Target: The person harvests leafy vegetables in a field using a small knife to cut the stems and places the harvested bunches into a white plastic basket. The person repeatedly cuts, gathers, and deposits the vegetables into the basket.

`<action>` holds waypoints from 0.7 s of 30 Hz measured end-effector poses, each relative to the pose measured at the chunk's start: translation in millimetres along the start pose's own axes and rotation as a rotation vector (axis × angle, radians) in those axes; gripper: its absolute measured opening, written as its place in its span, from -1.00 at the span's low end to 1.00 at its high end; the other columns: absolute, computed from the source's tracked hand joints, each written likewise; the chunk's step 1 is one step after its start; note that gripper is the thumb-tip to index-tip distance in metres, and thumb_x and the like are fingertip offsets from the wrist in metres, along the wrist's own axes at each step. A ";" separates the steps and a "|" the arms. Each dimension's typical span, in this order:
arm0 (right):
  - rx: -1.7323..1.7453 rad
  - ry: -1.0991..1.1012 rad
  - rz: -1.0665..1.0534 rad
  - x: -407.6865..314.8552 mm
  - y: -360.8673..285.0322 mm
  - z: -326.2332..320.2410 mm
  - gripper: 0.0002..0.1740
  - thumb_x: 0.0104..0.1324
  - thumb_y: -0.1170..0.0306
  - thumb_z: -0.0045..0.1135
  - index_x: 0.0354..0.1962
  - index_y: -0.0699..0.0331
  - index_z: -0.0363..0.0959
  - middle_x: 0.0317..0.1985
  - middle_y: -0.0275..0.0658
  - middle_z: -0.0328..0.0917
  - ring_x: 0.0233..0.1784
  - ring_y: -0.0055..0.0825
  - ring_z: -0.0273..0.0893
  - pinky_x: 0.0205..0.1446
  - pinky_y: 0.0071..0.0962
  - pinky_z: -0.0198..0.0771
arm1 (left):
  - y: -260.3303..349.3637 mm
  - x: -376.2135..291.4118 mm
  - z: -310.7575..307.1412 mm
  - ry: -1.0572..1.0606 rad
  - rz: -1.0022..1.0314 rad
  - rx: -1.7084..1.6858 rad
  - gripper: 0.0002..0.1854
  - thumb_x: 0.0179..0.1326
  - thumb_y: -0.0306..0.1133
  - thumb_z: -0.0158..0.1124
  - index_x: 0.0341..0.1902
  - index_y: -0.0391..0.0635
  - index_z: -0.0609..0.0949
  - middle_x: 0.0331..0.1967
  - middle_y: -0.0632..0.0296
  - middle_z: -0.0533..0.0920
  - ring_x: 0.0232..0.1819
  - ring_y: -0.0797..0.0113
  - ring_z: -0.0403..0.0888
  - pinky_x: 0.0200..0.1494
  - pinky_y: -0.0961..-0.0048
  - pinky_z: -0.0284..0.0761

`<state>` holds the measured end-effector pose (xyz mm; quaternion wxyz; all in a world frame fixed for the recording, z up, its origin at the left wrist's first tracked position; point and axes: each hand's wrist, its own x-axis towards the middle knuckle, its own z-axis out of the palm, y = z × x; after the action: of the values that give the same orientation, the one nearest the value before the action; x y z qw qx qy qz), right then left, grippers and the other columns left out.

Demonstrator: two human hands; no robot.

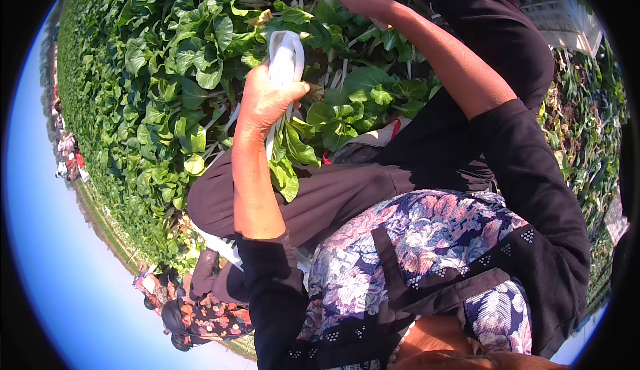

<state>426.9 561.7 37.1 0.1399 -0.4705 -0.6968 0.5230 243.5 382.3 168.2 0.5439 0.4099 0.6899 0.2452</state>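
My left hand (270,95) is closed around the white stalks of a leafy green vegetable, probably bok choy (284,62). The pale stalk end points up in the picture, and the green leaves hang below my fist over my trouser leg. Farther right and up, my right hand (362,0) is low among leafy plants (370,82) on the ground. Its fingers are partly curled, and leaves and the angle hide whether they grip anything. Plants with white stalks lie between and around both hands.
Dense rows of the green crop (150,70) extend left. A white plastic crate (535,0) stands at upper right, near my leg. My shoe (370,140) lies between my legs. Other people (210,315) are at lower left, more far off. Flattened plants (590,120) cover the soil at right.
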 end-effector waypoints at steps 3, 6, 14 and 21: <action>-0.049 -0.087 0.003 18.5 48.7 36.1 -0.57 0.28 0.09 0.01 -0.43 0.36 0.45 -0.57 -0.25 0.46 -0.54 -0.50 0.44 -0.47 -0.42 0.38 | 6.6 35.3 45.5 -0.059 0.335 0.407 -0.23 -0.26 -0.41 0.38 0.17 -0.29 0.39 -0.24 -0.02 0.62 -0.25 0.16 0.61 -0.12 0.35 0.51; 0.239 -0.023 -0.216 14.9 87.9 67.2 -0.66 0.22 0.21 0.07 -0.46 0.37 0.47 -0.54 -0.18 0.52 -0.52 -0.40 0.49 -0.37 -0.33 0.38 | 12.0 89.1 57.8 -0.009 0.069 0.705 0.08 -0.31 -0.39 0.38 0.40 -0.20 0.06 -0.10 -0.20 0.58 -0.07 -0.04 0.58 0.03 0.31 0.46; -0.019 -0.083 0.112 35.1 132.4 106.5 -0.59 0.20 0.19 -0.07 -0.39 0.42 0.52 -0.33 0.16 0.53 -0.20 0.13 0.50 -0.05 -0.08 0.38 | -51.4 118.9 20.0 0.080 -0.362 1.068 -0.39 -0.16 -0.33 0.36 0.01 -0.23 0.35 -0.14 -0.16 0.60 -0.06 -0.10 0.57 -0.01 0.14 0.48; -0.150 -0.216 0.071 36.8 146.5 118.3 -0.61 0.25 0.20 -0.10 -0.32 0.39 0.51 -0.24 0.12 0.53 -0.13 0.05 0.49 -0.01 -0.09 0.38 | -82.9 100.2 25.5 0.243 -0.279 0.994 -0.42 -0.14 -0.29 0.39 -0.03 -0.15 0.37 -0.19 -0.16 0.61 -0.12 -0.14 0.57 -0.06 0.07 0.48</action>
<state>401.2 522.0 -148.8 0.0099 -0.4452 -0.7278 0.5215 235.7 417.8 40.8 0.2278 0.4912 0.8289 -0.1403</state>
